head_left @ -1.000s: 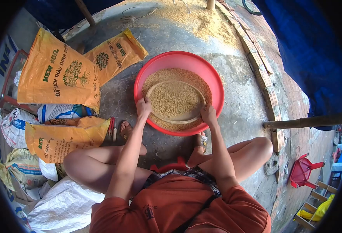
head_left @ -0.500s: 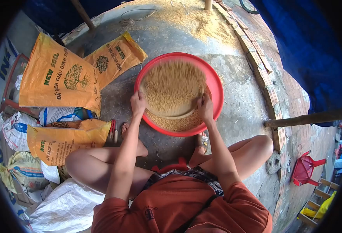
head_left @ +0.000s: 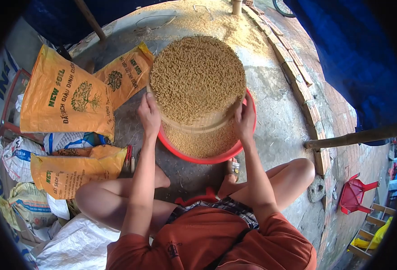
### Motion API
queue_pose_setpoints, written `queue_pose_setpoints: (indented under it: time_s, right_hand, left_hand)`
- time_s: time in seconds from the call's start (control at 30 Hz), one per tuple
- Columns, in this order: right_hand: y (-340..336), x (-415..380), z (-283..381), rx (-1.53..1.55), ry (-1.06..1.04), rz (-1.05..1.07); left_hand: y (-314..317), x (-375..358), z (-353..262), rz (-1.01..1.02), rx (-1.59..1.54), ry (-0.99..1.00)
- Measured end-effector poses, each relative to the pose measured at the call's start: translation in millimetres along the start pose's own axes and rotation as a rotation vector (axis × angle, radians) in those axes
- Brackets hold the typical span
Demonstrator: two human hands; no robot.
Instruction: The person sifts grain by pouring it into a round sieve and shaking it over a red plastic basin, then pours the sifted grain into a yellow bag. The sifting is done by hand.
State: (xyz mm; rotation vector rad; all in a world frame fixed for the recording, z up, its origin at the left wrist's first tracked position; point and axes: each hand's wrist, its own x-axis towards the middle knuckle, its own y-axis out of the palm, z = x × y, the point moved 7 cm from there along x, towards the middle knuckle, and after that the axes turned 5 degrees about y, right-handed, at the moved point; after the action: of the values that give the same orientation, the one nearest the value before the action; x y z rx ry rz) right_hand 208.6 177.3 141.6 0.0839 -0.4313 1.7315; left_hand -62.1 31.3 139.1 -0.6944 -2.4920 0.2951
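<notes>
Left hand: my left hand grips the left rim of the round sieve, fingers partly curled.
Right hand: my right hand clasps its right rim.
Sieve: between both hands, above the red basin, grain spread across it.
Clearance: bare floor right of my right hand.
Label: "NEW SOIL" on the orange sack, left of my left hand.

Floor right of basin open — orange bags at left, clearance hard to judge.

Bright daylight, fisheye distortion, dark vignetted edges
</notes>
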Motion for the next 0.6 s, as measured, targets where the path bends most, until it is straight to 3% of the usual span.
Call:
queue_pose_setpoints:
  time_s: [0.07,0.1,0.13,0.17,0.23,0.3,0.37,0.43,0.53,0.6]
  right_hand:
    - [21,4,-51,-0.13,0.04,0.123]
    - [23,-1,-64,-0.312,0.07,0.141]
    - [25,-6,-77,-0.305,0.068,0.147]
    - [26,-15,-93,-0.375,0.079,0.156]
    - [23,-22,-106,-0.451,0.099,0.164]
    - [21,-23,-125,-0.487,0.257,0.264]
    - [14,-17,-88,-0.377,0.254,0.255]
    - [7,-11,-43,-0.265,0.243,0.242]
    - [1,-2,6,-0.077,0.101,0.139]
    - [-3,-1,30,0.022,-0.138,0.025]
  left_hand:
    - [19,-14,50,0.061,0.033,-0.122]
    - [26,-25,70,0.046,0.11,-0.021]
    - [31,-30,81,0.027,0.185,0.086]
    - [34,-36,94,0.023,0.19,0.087]
    - [43,-54,119,0.166,0.348,-0.14]
    - [45,-56,125,0.201,0.319,-0.211]
    - [41,-50,111,0.234,0.289,-0.278]
    - [22,-27,62,0.078,0.147,-0.178]
    - [-3,-5,-4,-0.074,-0.066,-0.026]
    - [-7,2,-16,-0.143,-0.041,0.061]
